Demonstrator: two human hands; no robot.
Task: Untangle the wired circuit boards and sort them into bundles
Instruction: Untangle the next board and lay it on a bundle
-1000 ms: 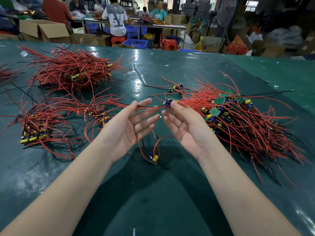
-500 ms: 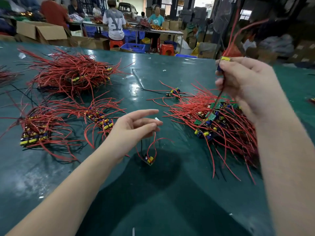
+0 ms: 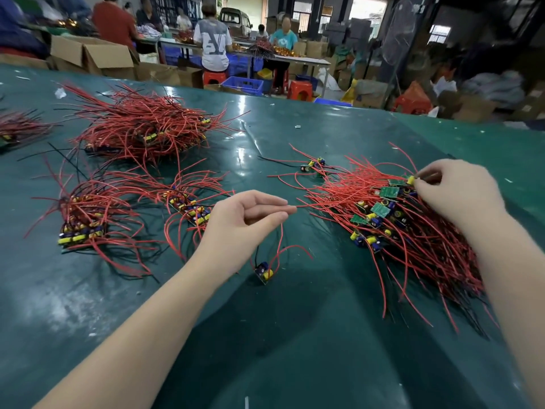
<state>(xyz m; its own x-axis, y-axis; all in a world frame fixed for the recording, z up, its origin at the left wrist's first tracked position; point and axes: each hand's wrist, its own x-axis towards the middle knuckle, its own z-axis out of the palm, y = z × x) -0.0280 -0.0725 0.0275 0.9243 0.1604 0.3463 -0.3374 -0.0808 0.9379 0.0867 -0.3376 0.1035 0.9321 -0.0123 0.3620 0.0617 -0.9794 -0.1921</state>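
- A workshop with a dark green table; cardboard boxes and a blue crate stand behind it, contents hidden.
- The tangled pile of wired boards lies under the right hand, which pinches a yellow part at its far edge.
- Sorted bundles lie left.
- The left hand hovers, pinching a red wire of the single board just beneath it.

A dark green table carries several heaps of red-wired circuit boards, one single wired board near the middle, plus small white scraps
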